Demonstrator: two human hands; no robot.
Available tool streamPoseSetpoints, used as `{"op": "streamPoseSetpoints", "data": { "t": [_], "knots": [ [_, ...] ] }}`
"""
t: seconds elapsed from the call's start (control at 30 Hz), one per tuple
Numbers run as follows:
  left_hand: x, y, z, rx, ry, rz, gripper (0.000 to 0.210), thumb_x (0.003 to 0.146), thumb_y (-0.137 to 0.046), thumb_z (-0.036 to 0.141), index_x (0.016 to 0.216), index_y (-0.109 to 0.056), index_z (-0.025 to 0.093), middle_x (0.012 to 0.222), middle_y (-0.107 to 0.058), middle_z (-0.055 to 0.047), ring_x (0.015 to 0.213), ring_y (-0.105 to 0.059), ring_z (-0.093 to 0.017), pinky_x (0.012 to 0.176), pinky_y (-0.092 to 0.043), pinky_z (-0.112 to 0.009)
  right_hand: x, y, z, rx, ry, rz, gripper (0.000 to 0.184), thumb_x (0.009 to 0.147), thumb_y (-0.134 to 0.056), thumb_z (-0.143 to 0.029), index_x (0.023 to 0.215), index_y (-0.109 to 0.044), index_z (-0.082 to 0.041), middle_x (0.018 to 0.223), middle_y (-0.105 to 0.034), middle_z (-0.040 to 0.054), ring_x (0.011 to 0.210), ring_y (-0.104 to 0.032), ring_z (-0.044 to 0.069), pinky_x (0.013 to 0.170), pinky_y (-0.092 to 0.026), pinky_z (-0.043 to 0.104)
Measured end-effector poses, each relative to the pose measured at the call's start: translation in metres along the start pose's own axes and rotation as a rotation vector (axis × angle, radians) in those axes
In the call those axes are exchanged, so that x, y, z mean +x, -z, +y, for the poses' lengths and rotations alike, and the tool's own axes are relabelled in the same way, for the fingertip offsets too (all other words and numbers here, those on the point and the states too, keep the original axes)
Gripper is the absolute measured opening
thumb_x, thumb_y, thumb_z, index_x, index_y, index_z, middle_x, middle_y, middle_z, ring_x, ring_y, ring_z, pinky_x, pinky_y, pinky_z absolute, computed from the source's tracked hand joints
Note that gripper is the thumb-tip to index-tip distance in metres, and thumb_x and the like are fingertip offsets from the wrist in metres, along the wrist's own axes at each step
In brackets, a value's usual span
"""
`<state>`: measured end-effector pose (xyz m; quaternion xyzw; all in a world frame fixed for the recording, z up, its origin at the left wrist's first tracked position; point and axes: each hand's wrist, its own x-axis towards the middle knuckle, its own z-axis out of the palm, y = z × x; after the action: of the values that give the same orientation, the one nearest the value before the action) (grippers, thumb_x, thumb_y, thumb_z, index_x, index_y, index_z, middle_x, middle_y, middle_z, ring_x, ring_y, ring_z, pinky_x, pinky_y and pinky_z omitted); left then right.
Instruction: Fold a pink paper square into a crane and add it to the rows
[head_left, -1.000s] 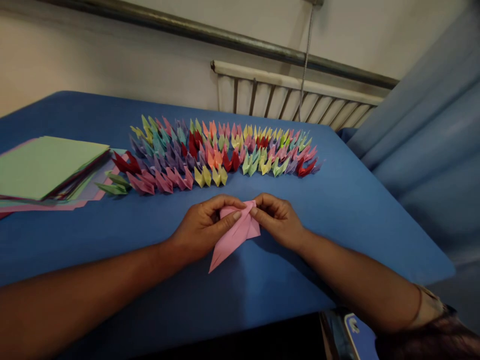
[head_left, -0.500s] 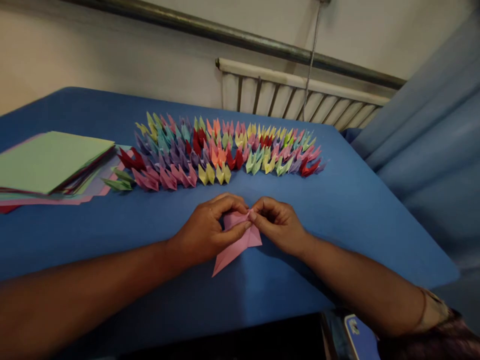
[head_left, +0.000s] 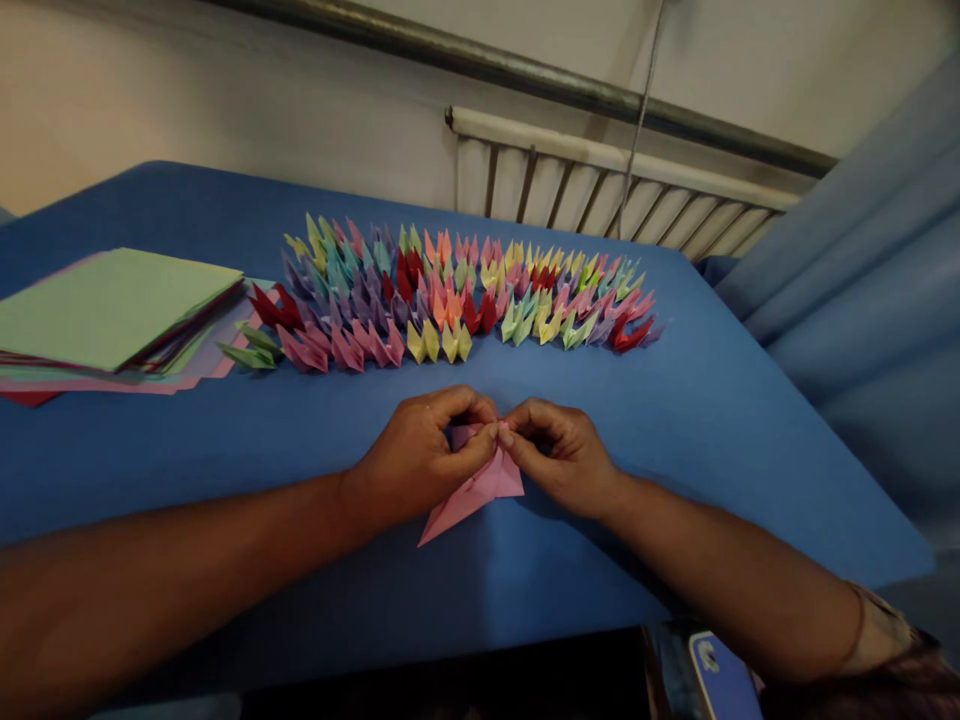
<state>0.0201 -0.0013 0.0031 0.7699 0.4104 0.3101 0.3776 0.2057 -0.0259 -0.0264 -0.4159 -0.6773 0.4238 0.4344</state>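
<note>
A partly folded pink sheet of origami paper [head_left: 480, 482] is held up between both hands over the near part of the table. My left hand [head_left: 424, 450] pinches its upper edge between thumb and index finger, covering some of the folds. My right hand [head_left: 562, 455] grips the same edge from the other side, thumb in front. The two thumb tips nearly meet at the top of the paper. A long pointed flap hangs down to the lower left. Beyond the hands stand rows of folded paper cranes [head_left: 450, 300] in many colours.
On the left lies a stack of coloured paper sheets [head_left: 112, 305], pale green on top. The blue table [head_left: 660, 480] ends at a dark gap in front. A blue curtain [head_left: 870, 330] hangs at the right; a radiator [head_left: 570, 185] is behind, against the wall.
My left fingers have moved closer to my right at the paper's top edge, and the left thumb is more bent. The view has shifted slightly, moving the cranes rightward.
</note>
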Motion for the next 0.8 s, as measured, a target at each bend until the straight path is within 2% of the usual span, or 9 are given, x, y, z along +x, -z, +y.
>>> {"op": "streamPoseSetpoints", "data": {
  "t": [0.3,0.57,0.7,0.8],
  "knots": [
    [0.0007,-0.0005,0.0023,-0.024,-0.036,0.002,0.005,0.081,-0.058,0.018,0.081,-0.063,0.017,0.072,-0.062,0.004,0.066,-0.056,-0.011,0.062,-0.045,-0.022,-0.0003,0.0008,-0.0029,-0.030,0.030,-0.021,0.015,0.091,-0.058,-0.027,0.079,-0.061,-0.019,0.065,-0.055,-0.0035,0.057,-0.047,0.009,0.055,-0.038,0.022],
    [0.0003,0.0020,0.0001,0.069,-0.186,-0.010,0.011,0.083,-0.056,0.015,0.086,-0.066,0.017,0.082,-0.064,0.001,0.077,-0.061,-0.012,0.073,-0.047,-0.025,0.0001,-0.0015,-0.0076,0.064,-0.096,0.028,0.022,0.089,-0.058,-0.034,0.074,-0.058,-0.019,0.060,-0.051,-0.0043,0.055,-0.045,0.009,0.053,-0.038,0.022],
    [0.0001,0.0011,0.0002,0.056,-0.167,-0.011,0.011,0.083,-0.057,0.016,0.088,-0.066,0.018,0.086,-0.067,0.001,0.081,-0.063,-0.013,0.077,-0.049,-0.026,0.0002,-0.0028,-0.0078,0.129,-0.169,0.045,0.023,0.087,-0.060,-0.037,0.073,-0.057,-0.019,0.059,-0.050,-0.0045,0.053,-0.045,0.009,0.052,-0.038,0.022],
    [-0.0008,0.0002,0.0019,0.038,-0.090,-0.011,0.012,0.081,-0.060,0.019,0.092,-0.065,0.019,0.087,-0.068,0.001,0.081,-0.064,-0.014,0.076,-0.050,-0.027,0.0005,-0.0027,-0.0077,0.176,-0.204,0.046,0.023,0.085,-0.062,-0.039,0.074,-0.057,-0.019,0.059,-0.053,-0.0039,0.053,-0.047,0.009,0.052,-0.040,0.023]
  ]
}}
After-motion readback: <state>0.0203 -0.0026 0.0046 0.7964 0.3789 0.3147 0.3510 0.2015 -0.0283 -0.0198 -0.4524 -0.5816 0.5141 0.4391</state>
